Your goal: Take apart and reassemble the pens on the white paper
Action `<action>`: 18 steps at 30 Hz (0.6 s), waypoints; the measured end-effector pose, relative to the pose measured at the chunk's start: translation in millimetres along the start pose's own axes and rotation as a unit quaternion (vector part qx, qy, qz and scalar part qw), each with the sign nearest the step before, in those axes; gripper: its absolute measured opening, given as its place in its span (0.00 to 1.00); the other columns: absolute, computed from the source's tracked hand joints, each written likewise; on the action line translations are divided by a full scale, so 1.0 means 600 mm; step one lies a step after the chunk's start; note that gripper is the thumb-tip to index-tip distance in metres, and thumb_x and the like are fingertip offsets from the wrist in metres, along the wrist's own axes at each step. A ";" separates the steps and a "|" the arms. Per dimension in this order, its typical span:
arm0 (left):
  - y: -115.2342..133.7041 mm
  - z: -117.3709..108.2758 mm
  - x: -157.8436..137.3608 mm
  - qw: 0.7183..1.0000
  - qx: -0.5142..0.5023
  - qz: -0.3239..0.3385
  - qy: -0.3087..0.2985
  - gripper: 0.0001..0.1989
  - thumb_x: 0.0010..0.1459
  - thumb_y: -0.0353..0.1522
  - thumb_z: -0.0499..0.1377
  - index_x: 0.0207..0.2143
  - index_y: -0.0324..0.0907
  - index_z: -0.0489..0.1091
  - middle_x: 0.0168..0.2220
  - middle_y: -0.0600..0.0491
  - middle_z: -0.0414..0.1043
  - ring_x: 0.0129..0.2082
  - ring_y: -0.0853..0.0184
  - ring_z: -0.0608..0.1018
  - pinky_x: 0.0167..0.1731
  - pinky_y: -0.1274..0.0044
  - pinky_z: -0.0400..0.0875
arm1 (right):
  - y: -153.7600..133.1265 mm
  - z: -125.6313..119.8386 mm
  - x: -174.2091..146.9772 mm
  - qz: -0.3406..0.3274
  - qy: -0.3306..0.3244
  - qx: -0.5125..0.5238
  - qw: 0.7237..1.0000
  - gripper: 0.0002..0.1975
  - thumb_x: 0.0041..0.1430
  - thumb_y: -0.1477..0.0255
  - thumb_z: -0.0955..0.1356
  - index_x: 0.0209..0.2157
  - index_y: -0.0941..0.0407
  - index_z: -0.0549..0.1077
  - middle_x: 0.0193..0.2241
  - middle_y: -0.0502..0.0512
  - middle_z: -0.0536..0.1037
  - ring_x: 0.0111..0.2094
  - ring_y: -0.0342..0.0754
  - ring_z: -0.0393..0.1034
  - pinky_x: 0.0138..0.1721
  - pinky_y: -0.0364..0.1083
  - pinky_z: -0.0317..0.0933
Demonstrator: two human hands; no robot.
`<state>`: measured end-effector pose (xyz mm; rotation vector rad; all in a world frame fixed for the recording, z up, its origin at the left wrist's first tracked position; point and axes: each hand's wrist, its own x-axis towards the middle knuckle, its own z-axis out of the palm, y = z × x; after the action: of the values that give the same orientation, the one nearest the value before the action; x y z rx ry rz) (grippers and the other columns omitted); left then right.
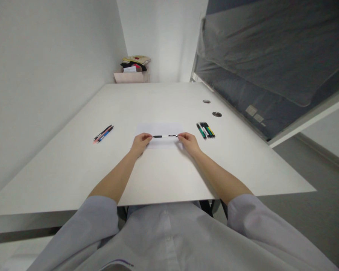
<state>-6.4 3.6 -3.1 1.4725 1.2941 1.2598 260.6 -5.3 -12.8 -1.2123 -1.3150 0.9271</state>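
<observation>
A white pen [165, 136] with a black grip lies level between my two hands, over a white sheet of paper [161, 128]. My left hand [141, 143] pinches its left end, beside the black grip. At the other end, the fingertips of my right hand [189, 142] are closed on the pen near its black marking. Whether the pen touches the paper I cannot tell. To the right of my right hand lies a row of several pens [205, 130] in green, white, black and yellow. Farther left of my left hand is a small group of pens [103, 134], black, blue and pinkish.
The white table [164, 177] stretches away from me, with a wall [45, 56] along its left. Two round metal grommets [217, 114] are set in its right side. A box with cloth items [132, 75] stands past the far edge. A dark grey cover [260, 56] hangs at right.
</observation>
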 end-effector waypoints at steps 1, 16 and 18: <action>0.000 0.000 0.000 1.000 0.001 0.000 0.000 0.17 0.45 0.44 0.68 0.31 0.40 0.77 0.27 0.52 0.75 0.28 0.68 0.72 0.30 0.75 0.66 | 0.000 -0.001 0.000 -0.001 -0.004 -0.004 1.000 0.18 0.45 0.56 0.71 0.32 0.56 0.77 0.25 0.51 0.77 0.28 0.46 0.66 0.32 0.46 0.60; -0.007 0.000 0.000 1.000 -0.007 0.006 -0.001 0.17 0.46 0.44 0.67 0.32 0.40 0.77 0.28 0.52 0.75 0.29 0.67 0.73 0.32 0.75 0.66 | -0.007 0.001 -0.003 0.008 -0.005 0.006 1.000 0.17 0.43 0.57 0.71 0.31 0.56 0.77 0.25 0.51 0.76 0.28 0.46 0.65 0.35 0.47 0.59; -0.007 0.000 0.000 1.000 -0.008 0.006 -0.001 0.17 0.46 0.44 0.67 0.32 0.40 0.77 0.28 0.52 0.75 0.28 0.67 0.73 0.32 0.75 0.66 | -0.007 0.000 -0.003 0.007 -0.009 0.002 1.000 0.17 0.44 0.57 0.71 0.31 0.56 0.77 0.25 0.51 0.76 0.28 0.47 0.66 0.35 0.48 0.60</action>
<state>-7.1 4.1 -7.1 1.4713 1.2717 1.2728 259.9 -7.8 -8.9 -1.2137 -1.3191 0.9529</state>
